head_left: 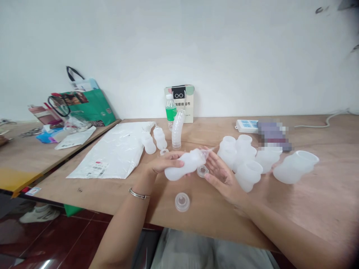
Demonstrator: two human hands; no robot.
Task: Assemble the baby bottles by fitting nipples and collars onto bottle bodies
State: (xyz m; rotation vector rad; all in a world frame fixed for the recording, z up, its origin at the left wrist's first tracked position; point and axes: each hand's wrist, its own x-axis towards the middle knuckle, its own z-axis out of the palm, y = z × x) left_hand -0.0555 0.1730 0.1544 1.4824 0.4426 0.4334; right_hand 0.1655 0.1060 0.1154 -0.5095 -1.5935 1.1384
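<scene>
My left hand [165, 162] is wrapped round a frosted white squeeze bottle [183, 167], which lies tilted with its clear pointed nozzle [206, 151] towards the right. Beside that nozzle, my right hand [224, 177] has its fingers stretched out and apart; whether the fingertips touch the nozzle I cannot tell. A clear cap [202, 171] lies on the table between the hands, partly hidden. Nearer to me is another clear round cap [182, 202]. Several frosted bottles without tops, one of them a wide-mouthed bottle [249, 175], stand or lean to the right of my right hand.
Two nozzle-topped bottles [160, 138] stand by a white plastic mailer [112, 149] on the left. Behind are a curved stack of clear caps [177, 130], a water bottle [170, 114] and a paper bag [189, 108]. A power strip [246, 126] sits at the back right.
</scene>
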